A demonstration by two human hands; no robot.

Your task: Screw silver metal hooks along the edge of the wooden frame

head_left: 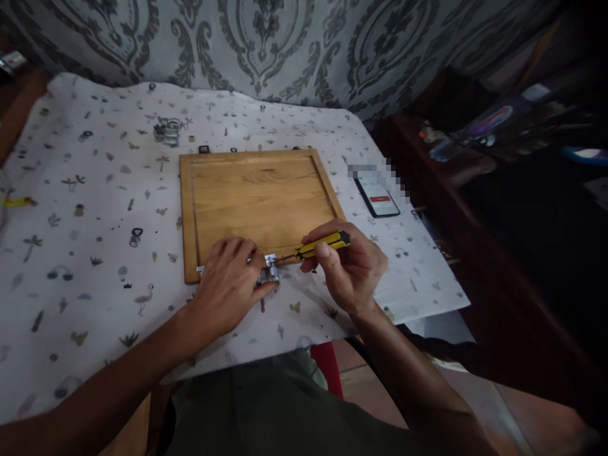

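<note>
A wooden cabinet door [263, 202] with a raised frame lies flat on the table. At its near edge a metal hinge [272, 273] sits partly under my left hand [232, 278], whose fingers and thumb press it against the frame. My right hand [349, 266] grips a yellow and black screwdriver [323, 246], held at a low slant. Its shaft points left and its tip meets the hinge plate; any screw there is too small to make out. Another metal fitting shows in part just left of my left hand.
A white patterned cloth [109, 209] covers the table. Several metal hinges [167, 132] lie at the back left. A phone [377, 195] with a lit screen rests right of the door. A dark red piece of furniture [441, 209] stands along the right, with a plastic bottle [489, 126] over it.
</note>
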